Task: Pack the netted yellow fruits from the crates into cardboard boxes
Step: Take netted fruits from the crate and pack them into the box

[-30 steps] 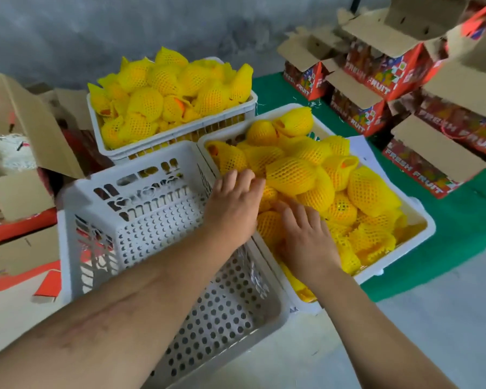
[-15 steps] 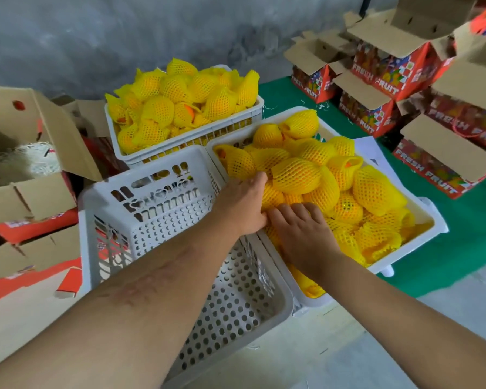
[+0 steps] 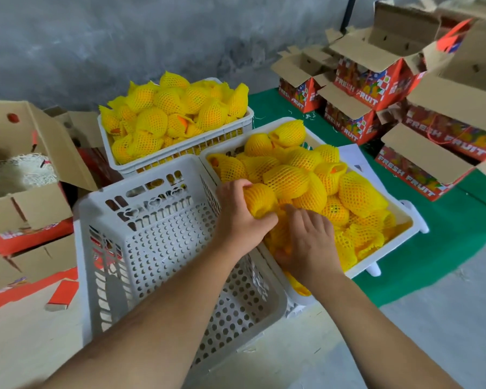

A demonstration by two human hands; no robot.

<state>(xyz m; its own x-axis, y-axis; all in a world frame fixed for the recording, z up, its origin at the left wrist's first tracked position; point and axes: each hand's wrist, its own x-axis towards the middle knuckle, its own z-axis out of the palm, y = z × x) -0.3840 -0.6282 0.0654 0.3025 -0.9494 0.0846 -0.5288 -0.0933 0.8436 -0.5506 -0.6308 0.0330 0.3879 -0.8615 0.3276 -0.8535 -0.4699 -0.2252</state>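
While the person is reaching into the right crate (image 3: pixel 399 234), the left hand (image 3: pixel 240 220) is curling round one fruit (image 3: pixel 260 198) to lift it out. The right hand (image 3: pixel 309 245) is digging down among the fruits, fingers half hidden, so its grip cannot be told. Open boxes (image 3: pixel 421 175) are waiting far right, ready for filling.

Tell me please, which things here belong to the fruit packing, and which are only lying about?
Part of the job:
- left hand, holding a netted fruit
- right hand, among the fruits
- right crate of netted fruits
- back crate, heaped full
- FRESH FRUIT boxes, open

Lying about:
- empty white crate
- red card scrap
- box of white netting
- green cloth
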